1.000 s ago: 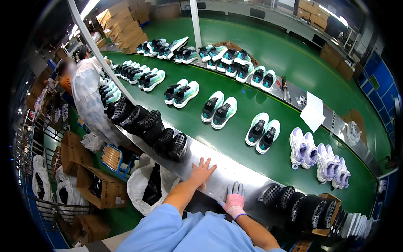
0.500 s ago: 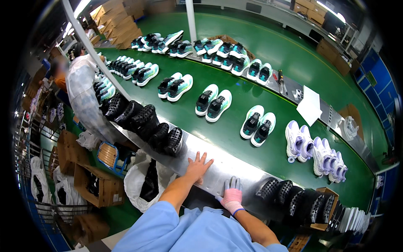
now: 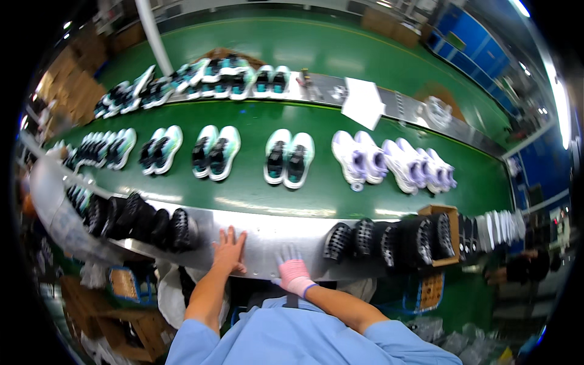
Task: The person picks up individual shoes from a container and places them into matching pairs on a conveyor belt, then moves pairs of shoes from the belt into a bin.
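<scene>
My bare left hand (image 3: 229, 250) lies on the metal ledge (image 3: 258, 237) with its fingers spread, holding nothing. Beside it, my right hand (image 3: 293, 269), in a pink and grey glove, rests flat on the same ledge, also without anything in it. Left of my left hand stand several black studded shoe forms (image 3: 146, 220). More black studded forms (image 3: 389, 240) are lined up to the right of my right hand. Across the green belt (image 3: 249, 198) in front of me sit pairs of white, teal and black sneakers (image 3: 289, 159), and white and lilac sneakers (image 3: 359, 158) farther right.
More sneakers crowd the far ledge, near a white sheet (image 3: 363, 103) and a screwdriver-like tool (image 3: 307, 82). A cardboard box (image 3: 447, 234) stands right, by upright white pieces (image 3: 496, 228). A person in pale clothing (image 3: 55, 194) is at the left. White bags (image 3: 173, 298) hang below.
The view has swung to the right, so the shoes and ledge appear shifted left and more level. Both hands stay on the ledge, the fingers of the left still spread.
</scene>
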`<state>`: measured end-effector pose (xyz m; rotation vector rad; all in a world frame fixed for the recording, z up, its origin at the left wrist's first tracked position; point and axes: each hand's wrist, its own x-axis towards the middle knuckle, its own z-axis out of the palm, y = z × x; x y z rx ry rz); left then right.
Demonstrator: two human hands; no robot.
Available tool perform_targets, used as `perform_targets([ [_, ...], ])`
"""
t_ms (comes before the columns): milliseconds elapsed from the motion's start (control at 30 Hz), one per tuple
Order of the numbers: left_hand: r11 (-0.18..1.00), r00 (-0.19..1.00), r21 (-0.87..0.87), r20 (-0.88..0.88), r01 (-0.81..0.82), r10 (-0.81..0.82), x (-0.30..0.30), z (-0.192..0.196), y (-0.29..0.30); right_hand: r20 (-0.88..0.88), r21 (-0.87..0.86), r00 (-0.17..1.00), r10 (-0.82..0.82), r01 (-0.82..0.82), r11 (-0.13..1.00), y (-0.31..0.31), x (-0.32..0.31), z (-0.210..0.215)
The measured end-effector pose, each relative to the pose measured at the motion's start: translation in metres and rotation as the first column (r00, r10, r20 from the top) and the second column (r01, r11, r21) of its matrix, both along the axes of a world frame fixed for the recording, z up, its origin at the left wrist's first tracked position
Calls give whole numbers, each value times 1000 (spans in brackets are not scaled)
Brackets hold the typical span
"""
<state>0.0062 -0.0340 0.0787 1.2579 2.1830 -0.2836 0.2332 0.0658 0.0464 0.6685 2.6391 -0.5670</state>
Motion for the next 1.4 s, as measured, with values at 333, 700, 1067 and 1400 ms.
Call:
perform_targets([
  [333, 999, 1000, -35, 1, 13, -13, 3, 0, 7, -29, 30, 999, -16, 17, 999, 4, 6, 16],
  [700, 999, 999, -9, -37, 34, -34, -1, 3, 0, -29, 41, 999, -29, 30, 999, -2, 1, 10],
  [1067, 1000, 1000, -22, -10, 15, -15, 0, 2, 0, 35, 44, 999, 16, -17, 999, 0, -2, 15],
  [1400, 999, 1000, -29, -10, 25, -25, -2, 4, -1, 22, 45, 1000, 8, -9, 999, -2, -2, 16],
])
